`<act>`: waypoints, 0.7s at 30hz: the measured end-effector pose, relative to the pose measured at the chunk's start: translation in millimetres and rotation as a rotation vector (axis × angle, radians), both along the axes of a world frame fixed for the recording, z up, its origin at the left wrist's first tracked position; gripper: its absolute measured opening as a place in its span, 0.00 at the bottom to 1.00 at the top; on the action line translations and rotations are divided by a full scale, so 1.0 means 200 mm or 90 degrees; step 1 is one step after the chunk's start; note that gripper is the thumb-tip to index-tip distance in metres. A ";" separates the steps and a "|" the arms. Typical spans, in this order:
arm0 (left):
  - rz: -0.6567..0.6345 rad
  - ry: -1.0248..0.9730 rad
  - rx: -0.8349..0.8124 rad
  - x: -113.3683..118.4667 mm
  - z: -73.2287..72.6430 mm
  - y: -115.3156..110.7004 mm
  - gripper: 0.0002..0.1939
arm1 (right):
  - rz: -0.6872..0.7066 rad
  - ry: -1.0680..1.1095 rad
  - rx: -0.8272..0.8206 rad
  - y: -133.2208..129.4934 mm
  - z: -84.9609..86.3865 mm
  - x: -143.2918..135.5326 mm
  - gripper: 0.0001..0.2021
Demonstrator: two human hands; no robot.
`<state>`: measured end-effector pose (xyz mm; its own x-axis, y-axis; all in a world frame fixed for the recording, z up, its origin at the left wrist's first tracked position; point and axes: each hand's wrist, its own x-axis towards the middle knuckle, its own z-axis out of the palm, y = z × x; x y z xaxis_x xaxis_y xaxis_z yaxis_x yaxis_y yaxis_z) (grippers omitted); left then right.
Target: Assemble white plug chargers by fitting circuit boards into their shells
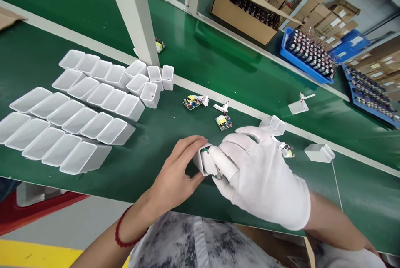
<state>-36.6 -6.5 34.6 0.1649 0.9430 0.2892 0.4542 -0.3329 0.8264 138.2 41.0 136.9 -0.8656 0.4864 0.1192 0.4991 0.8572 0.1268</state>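
My bare left hand (175, 174) is closed around a white plastic housing (197, 161), its open end turned toward my other hand. My right hand (264, 174), in a white glove, has its fingers at that opening, closed on a circuit board (205, 150). Only a green edge of the board shows inside the housing; the glove hides most of it. Just beyond my hands lie a loose circuit board with a yellow component (223, 122) and a similar board (193, 101) with a white part attached.
Several rows of white housings (78, 157) stand on the green table (150, 135) at left. A metal post (133, 14) rises behind them. More housings (319, 153) lie at right. Blue trays (308, 66) of parts and a cardboard box (242, 18) stand at the back.
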 end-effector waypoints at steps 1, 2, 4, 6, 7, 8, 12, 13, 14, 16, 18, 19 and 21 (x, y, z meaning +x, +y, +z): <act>0.001 0.004 0.001 0.00 0.00 0.00 0.25 | -0.003 -0.003 0.006 -0.01 0.00 0.00 0.07; 0.001 0.008 0.003 0.00 0.00 0.00 0.24 | -0.005 -0.007 0.014 -0.02 0.00 -0.01 0.08; 0.000 0.010 0.008 0.01 0.01 0.00 0.24 | -0.012 -0.030 0.027 -0.03 0.01 -0.04 0.10; -0.008 0.004 0.006 0.02 0.01 -0.01 0.24 | -0.023 -0.062 0.031 -0.04 0.02 -0.06 0.10; -0.011 -0.002 0.002 0.02 0.01 -0.01 0.24 | -0.023 -0.073 0.026 -0.03 0.03 -0.07 0.10; -0.013 -0.012 -0.006 0.02 0.01 -0.01 0.23 | -0.018 -0.071 0.013 -0.03 0.04 -0.07 0.11; 0.001 -0.121 -0.082 0.03 -0.04 -0.01 0.22 | -0.024 0.202 -0.068 -0.06 0.01 0.05 0.12; 0.008 -0.159 -0.106 0.03 -0.06 -0.01 0.23 | -0.077 0.328 -0.085 -0.07 -0.03 0.10 0.15; 0.016 -0.192 -0.123 0.04 -0.07 -0.01 0.24 | -0.156 0.444 -0.108 -0.10 -0.08 0.14 0.18; 0.027 -0.224 -0.131 0.07 -0.10 -0.01 0.25 | -0.317 0.561 -0.307 -0.14 -0.22 0.18 0.22; 0.026 -0.212 -0.115 0.10 -0.11 -0.02 0.25 | -0.323 0.566 -0.618 -0.19 -0.37 0.16 0.26; 0.024 -0.198 -0.108 0.12 -0.12 -0.03 0.24 | -0.308 0.567 -0.733 -0.21 -0.43 0.14 0.27; 0.005 -0.183 -0.123 0.13 -0.12 -0.04 0.26 | -0.318 0.616 -0.855 -0.23 -0.53 0.09 0.28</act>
<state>-11.4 -14.1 11.4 0.0959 0.9857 0.1388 0.1959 -0.1554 0.9682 157.0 -4.9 31.8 -0.4774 0.8513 -0.2177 0.1868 -0.1438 -0.9718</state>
